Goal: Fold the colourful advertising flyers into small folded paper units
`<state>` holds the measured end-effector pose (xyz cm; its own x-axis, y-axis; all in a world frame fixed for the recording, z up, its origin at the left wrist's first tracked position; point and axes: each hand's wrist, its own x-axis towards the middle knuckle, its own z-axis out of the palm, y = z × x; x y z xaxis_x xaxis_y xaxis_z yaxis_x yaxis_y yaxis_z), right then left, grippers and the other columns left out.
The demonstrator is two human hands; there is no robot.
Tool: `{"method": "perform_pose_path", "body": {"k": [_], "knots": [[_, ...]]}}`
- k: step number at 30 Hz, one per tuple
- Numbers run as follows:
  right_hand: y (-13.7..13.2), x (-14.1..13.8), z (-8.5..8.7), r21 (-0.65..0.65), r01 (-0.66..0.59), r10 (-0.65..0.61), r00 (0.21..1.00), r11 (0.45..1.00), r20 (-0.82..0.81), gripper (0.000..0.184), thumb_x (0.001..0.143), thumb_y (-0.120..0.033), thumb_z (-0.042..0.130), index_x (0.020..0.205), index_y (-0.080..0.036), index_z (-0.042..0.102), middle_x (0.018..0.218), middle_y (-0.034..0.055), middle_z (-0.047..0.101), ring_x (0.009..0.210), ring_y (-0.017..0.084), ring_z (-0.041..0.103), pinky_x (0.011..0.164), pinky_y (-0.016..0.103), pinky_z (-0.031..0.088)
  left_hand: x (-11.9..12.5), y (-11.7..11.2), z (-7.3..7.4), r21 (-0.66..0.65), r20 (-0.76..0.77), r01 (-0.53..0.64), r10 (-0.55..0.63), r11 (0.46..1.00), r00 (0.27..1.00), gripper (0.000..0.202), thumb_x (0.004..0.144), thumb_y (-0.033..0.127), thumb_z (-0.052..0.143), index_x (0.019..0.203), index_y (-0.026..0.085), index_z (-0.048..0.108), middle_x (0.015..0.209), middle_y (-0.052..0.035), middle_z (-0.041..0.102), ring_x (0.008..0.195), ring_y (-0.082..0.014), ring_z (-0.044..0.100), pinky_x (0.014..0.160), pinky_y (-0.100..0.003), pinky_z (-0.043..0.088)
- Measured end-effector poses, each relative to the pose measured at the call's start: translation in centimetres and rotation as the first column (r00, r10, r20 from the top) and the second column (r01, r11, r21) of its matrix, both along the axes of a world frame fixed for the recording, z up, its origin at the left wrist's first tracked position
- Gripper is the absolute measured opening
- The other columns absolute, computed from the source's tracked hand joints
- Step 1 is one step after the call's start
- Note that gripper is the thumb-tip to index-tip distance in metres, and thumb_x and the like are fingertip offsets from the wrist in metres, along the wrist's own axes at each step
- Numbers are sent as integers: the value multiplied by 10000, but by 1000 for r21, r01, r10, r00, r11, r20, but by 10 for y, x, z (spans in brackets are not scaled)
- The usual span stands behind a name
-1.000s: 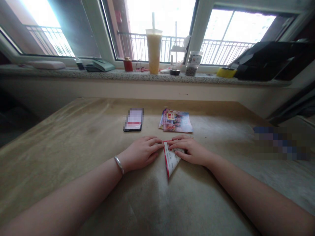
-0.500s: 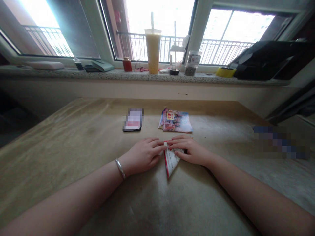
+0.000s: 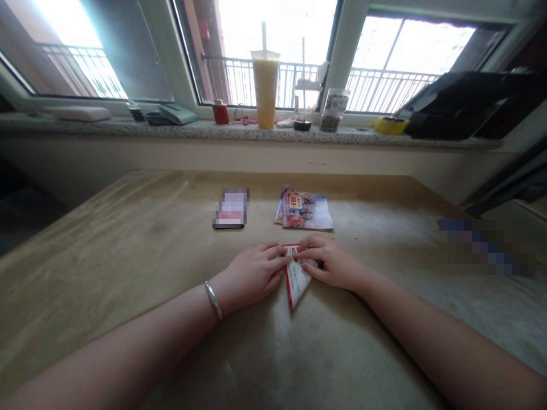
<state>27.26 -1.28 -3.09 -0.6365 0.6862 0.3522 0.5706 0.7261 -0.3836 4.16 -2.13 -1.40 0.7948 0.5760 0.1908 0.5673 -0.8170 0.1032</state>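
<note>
A folded paper triangle (image 3: pixel 298 286), white with print and a red edge, lies on the table with one point toward me. My left hand (image 3: pixel 255 272), a silver bangle at its wrist, rests flat at the paper's left side, fingertips touching the red edge. From the right, my right hand (image 3: pixel 331 261) lies over the paper's upper right part with its fingers stretched out, hiding that corner. Just beyond the hands is a small stack of colourful printed leaflets (image 3: pixel 308 212). A phone (image 3: pixel 231 208) with a blurred screen lies to their left.
The wooden table (image 3: pixel 128 250) reaches to the wall under the window. On the stone sill (image 3: pixel 239 132) stand a tall cup of yellow drink (image 3: pixel 266 91), a red jar (image 3: pixel 220 113), a clear container (image 3: pixel 334 111) and yellow tape (image 3: pixel 391 125). A blurred bluish item (image 3: pixel 482 245) lies at right.
The fingers of my right hand have drawn slightly to the right, baring more of the paper's top edge. My left hand has shifted a little; the triangle stays in place.
</note>
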Motion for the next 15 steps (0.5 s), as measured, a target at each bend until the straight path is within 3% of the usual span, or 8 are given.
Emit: {"method": "perform_pose_path", "body": {"k": [5,15], "knots": [[-4,-5,4,42,104,-106,992,994,66,190,836,-313,583,944,-238,720,926,48,666,877,198,556,839,369,435,5,-2,2,-18,4,-24,24,1000,1000,321,914,268,428,1191,177,562,1221,-84,574,1157,-237,507,995,-402,436],[-7,-11,6,-70,205,-200,977,976,77,129,779,-274,627,892,-232,674,906,43,617,862,185,551,787,314,421,12,-6,3,-25,25,-58,59,998,998,276,902,322,486,1107,166,585,1120,-91,600,1097,-243,531,949,-405,466]]}}
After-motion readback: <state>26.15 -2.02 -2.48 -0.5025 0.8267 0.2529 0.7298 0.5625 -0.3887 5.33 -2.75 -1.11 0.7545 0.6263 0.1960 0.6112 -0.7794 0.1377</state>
